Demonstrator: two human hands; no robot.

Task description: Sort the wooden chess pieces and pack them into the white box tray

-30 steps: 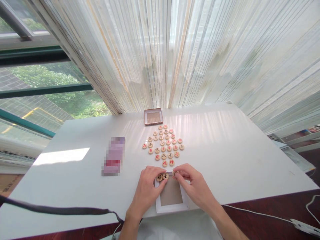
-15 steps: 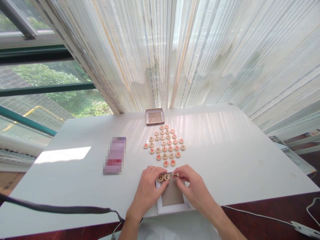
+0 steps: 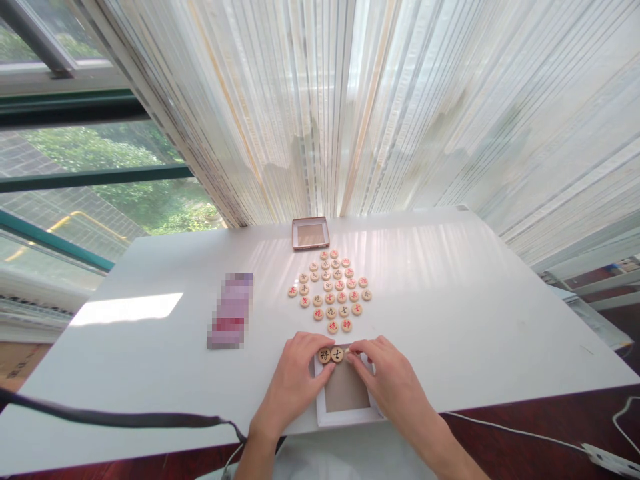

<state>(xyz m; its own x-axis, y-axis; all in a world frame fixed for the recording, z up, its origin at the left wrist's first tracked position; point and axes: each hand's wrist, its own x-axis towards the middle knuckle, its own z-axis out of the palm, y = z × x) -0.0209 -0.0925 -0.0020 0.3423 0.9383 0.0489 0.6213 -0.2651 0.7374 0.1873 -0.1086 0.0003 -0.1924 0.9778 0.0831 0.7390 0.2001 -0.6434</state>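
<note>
A shallow white box [image 3: 353, 419] with a brown bottom lies at the table's near edge. Two round wooden Chinese chess pieces with black characters sit side by side at its far left corner: a general piece [image 3: 325, 355] and an advisor piece [image 3: 337, 355]. Thumb and index finger of my left hand [image 3: 299, 373] curl around these two from the left. Just right of the advisor piece, my right hand [image 3: 390, 373] pinches another chess piece [image 3: 347, 351], tilted and mostly covered by the fingertips. Beyond the box, several chess pieces [image 3: 341, 298] with red or black characters lie spread face up.
An open brown-edged lid [image 3: 311, 247] with a white inside stands far back on the white table [image 3: 450, 313]. To the left lies a blurred purple-pink item [image 3: 233, 310]. A black strap [image 3: 125, 417] crosses the lower left. Striped curtains [image 3: 320, 120] hang behind the table.
My right hand has drawn slightly left with its piece, now close against the advisor piece. The two pieces by my left hand sit slightly further right in view.
</note>
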